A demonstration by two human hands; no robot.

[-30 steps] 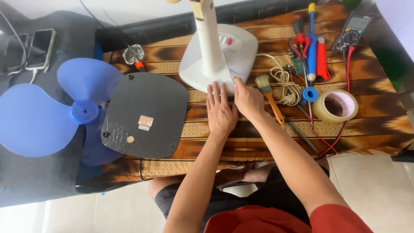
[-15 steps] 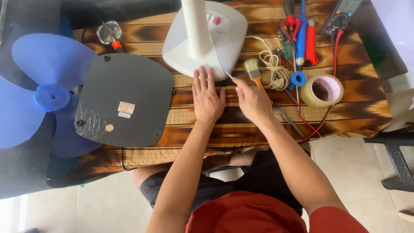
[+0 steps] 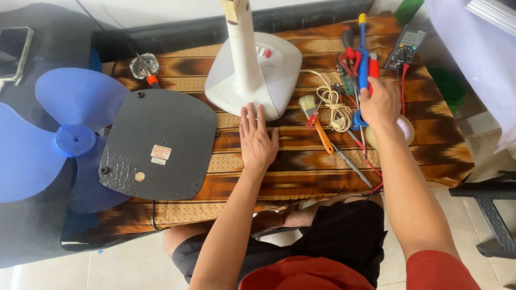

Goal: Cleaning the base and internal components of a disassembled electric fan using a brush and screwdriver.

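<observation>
Resting flat on the striped brown cloth (image 3: 301, 177), the left hand (image 3: 257, 140) lies palm down with fingers spread, its fingertips just touching the near edge of the white fan base (image 3: 279, 70), whose pale column (image 3: 242, 43) rises toward the far side. Half a second ago both hands lay side by side at that edge; now the right hand (image 3: 379, 103) has left it and reaches right and farther into the tool cluster, so the work has shifted from the base to picking a tool. Its fingers curl over the blue screwdriver (image 3: 363, 53) and the red-handled ones beside it; whether they actually grip 1 cannot be told. An orange-handled brush (image 3: 316, 122) and coiled cord (image 3: 332, 102) lie between the hands. Left of the base sits the dark grey cover plate (image 3: 161, 142), with the 3-bladed blue fan blade (image 3: 59, 134) beyond it.
</observation>
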